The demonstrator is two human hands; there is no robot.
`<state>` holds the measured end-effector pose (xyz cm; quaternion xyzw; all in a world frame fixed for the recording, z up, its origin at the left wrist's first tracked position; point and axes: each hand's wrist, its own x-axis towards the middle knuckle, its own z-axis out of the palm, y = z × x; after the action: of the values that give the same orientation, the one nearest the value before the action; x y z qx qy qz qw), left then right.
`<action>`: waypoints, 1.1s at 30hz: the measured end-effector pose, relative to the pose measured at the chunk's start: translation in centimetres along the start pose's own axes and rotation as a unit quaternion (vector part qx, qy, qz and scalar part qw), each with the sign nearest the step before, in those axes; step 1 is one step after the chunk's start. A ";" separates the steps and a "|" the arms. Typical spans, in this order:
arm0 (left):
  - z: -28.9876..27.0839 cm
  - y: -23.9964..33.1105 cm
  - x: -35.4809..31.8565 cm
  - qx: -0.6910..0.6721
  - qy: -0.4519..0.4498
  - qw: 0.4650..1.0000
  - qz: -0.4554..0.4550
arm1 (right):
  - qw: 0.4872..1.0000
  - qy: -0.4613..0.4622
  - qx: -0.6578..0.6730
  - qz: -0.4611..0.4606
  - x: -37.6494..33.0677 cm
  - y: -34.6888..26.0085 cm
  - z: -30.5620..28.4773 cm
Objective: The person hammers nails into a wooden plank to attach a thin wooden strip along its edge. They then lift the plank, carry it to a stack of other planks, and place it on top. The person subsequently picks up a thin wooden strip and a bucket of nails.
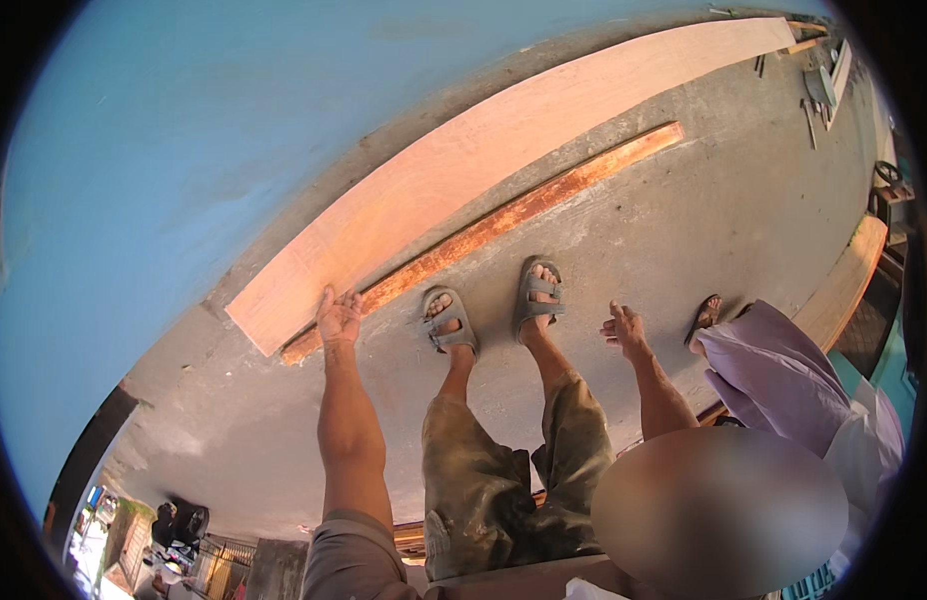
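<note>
A long, pale wooden board (504, 125) stretches along the foot of the blue wall. Beside its near edge lies a narrow reddish-brown timber batten (534, 208), and the board's left end overlaps part of it. My left hand (340, 318) is at the near edge of the board, over the batten's left end. Its fingers are apart and not wrapped round either piece; whether they touch the wood I cannot tell. Farther right, my right hand (624, 330) hangs above the concrete floor, holding nothing, its fingers loosely spread. A blurred oval hides part of that arm.
Close on my right is a person in a pale purple garment (774, 365), one sandalled foot (706, 315) on the floor. A hammer (810, 124) lies at the far right, near a grey container (821, 87). Another wooden board (849, 275) lies along the right side.
</note>
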<state>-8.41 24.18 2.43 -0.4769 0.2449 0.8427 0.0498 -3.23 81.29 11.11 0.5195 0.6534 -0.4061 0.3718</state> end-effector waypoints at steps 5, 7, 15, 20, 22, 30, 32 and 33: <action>-0.2 -2.1 3.8 0.091 0.149 0.975 -0.136 | 0.995 0.033 -0.026 0.089 0.5 5.6 -1.4; -1.4 -3.2 2.0 0.168 0.183 0.950 -0.191 | 0.993 0.019 -0.057 0.104 -2.3 7.6 -1.4; 5.3 -6.5 -9.8 0.384 0.089 0.899 -0.190 | 0.993 -0.024 -0.086 0.082 -23.7 13.6 -3.5; 23.9 1.7 -17.3 0.625 -0.067 0.777 -0.031 | 0.980 -0.040 -0.149 -0.127 -27.2 19.4 -4.8; 29.3 3.1 -19.5 0.646 -0.106 0.756 0.013 | 0.996 0.011 -0.036 -0.086 -30.1 20.2 -5.6; 39.4 10.9 -25.4 0.716 -0.011 0.696 0.058 | 0.987 0.040 0.005 -0.158 -29.9 8.2 -17.3; 40.3 10.1 -28.1 0.714 0.000 0.700 0.033 | 0.988 0.052 0.070 -0.131 -27.6 5.3 -20.9; 41.0 9.0 -29.3 0.721 0.008 0.692 -0.015 | 0.984 0.070 0.076 -0.148 -26.7 3.6 -23.3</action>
<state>-27.47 39.54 47.41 -0.3042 0.7708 0.4024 0.3890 3.72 93.10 43.98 0.4714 0.7147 -0.4674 0.2205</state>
